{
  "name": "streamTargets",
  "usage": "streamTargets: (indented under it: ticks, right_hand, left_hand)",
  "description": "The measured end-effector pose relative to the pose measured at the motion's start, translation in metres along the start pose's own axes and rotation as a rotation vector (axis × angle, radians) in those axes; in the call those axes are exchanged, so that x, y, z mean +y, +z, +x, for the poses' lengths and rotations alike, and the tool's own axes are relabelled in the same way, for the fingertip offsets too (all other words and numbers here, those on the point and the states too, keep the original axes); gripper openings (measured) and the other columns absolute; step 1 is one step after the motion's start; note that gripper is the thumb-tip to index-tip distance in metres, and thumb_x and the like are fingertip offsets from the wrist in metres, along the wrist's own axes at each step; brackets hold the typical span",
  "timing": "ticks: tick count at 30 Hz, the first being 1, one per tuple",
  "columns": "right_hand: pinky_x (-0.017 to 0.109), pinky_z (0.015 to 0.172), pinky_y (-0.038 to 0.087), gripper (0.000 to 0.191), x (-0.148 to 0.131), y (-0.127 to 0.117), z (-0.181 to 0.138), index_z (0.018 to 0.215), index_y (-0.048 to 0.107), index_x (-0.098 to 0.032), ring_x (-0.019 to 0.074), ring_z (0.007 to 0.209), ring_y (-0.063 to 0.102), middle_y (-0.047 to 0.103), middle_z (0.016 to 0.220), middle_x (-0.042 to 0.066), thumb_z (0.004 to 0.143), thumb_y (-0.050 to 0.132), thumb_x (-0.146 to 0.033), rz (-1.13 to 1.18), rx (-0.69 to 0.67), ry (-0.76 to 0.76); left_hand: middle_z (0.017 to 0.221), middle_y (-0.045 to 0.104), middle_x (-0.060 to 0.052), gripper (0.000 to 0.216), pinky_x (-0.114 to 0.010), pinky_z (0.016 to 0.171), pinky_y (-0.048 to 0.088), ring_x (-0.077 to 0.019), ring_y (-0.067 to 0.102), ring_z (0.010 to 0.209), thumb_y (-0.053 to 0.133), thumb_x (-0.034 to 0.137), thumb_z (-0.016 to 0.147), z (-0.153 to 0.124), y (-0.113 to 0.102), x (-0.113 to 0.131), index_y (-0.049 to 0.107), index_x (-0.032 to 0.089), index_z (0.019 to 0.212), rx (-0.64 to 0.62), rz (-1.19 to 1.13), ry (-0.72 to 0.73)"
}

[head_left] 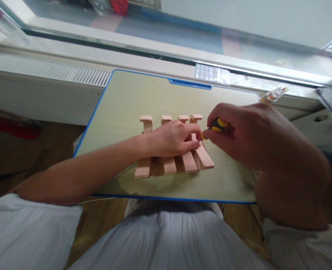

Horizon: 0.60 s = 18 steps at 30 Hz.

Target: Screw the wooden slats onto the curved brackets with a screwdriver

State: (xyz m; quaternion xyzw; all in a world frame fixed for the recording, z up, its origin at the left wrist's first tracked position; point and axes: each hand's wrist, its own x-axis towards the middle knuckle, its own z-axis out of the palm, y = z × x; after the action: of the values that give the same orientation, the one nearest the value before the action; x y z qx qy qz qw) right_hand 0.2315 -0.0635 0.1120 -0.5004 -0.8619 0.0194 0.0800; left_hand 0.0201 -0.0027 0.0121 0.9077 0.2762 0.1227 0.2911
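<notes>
A yellow and black screwdriver [219, 124] is gripped in my right hand [245, 131], its shaft pointing left and down. The tip meets the rightmost slat of a pale wooden slatted piece [169, 165], which has several slats with hooked far ends. My left hand [174, 138] lies across these slats. Its thumb and index finger are bent together around the screwdriver's tip. What sits between those fingertips is too small to make out. The rightmost slat [205, 157] slants away from the others at its near end.
Under the wood is a small table [138, 90] with a blue rim and a blue slot at its far edge. A clear container [274, 94] stands beyond its far right corner. Behind are a white radiator [78, 75] and a window sill with a clear gridded case [208, 72].
</notes>
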Motion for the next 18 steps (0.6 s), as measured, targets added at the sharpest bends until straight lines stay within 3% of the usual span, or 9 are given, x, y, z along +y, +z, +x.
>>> streamTargets:
  ticks: [5,9,12,14,18]
  right_hand:
    - [0.034,0.058,0.023,0.033,-0.005,-0.002,-0.001,0.083,0.066,-0.025,0.0156,0.052,0.035,0.045,0.057,-0.002,0.1,0.06,-0.053,-0.112,0.025,0.095]
    - [0.034,0.058,0.021,0.045,-0.007,-0.001,0.0,0.077,0.068,-0.023,0.0134,0.051,0.032,0.045,0.056,0.0,0.101,0.06,-0.06,-0.143,0.016,0.105]
    - [0.034,0.057,0.027,0.044,-0.005,-0.003,0.001,0.083,0.073,-0.023,0.0148,0.051,0.043,0.053,0.057,0.001,0.103,0.057,-0.058,-0.078,-0.015,0.065]
    - [0.035,0.059,0.035,0.035,0.0,-0.006,0.0,0.097,0.078,-0.025,0.0178,0.056,0.054,0.062,0.063,0.001,0.102,0.059,-0.054,-0.022,-0.031,0.018]
    - [0.038,0.069,0.052,0.033,0.009,-0.018,-0.008,0.126,0.075,-0.027,0.022,0.074,0.071,0.079,0.1,0.005,0.096,0.068,-0.037,0.102,0.013,-0.062]
  left_hand:
    - [0.073,0.068,0.002,0.026,-0.027,0.066,0.039,-0.0147,0.062,0.066,0.063,0.041,0.107,0.0,-0.003,0.001,0.076,0.023,0.12,-0.015,-0.078,0.029]
    - [0.067,0.065,0.004,0.023,-0.025,0.065,0.039,-0.0122,0.058,0.062,0.064,0.037,0.106,0.0,-0.003,0.0,0.08,0.025,0.116,-0.015,-0.174,0.026]
    - [0.079,0.073,0.002,0.022,-0.024,0.068,0.042,-0.0121,0.063,0.069,0.062,0.029,0.105,0.0,-0.002,0.0,0.082,0.025,0.112,-0.023,-0.224,0.013]
    - [0.083,0.075,0.001,0.02,-0.024,0.07,0.043,-0.0125,0.065,0.072,0.061,0.024,0.104,-0.001,-0.002,0.0,0.082,0.023,0.104,-0.032,-0.234,0.004]
    - [0.086,0.077,0.0,0.021,-0.025,0.073,0.045,-0.0124,0.066,0.075,0.059,0.023,0.105,-0.002,-0.003,0.0,0.08,0.021,0.1,-0.03,-0.263,0.025]
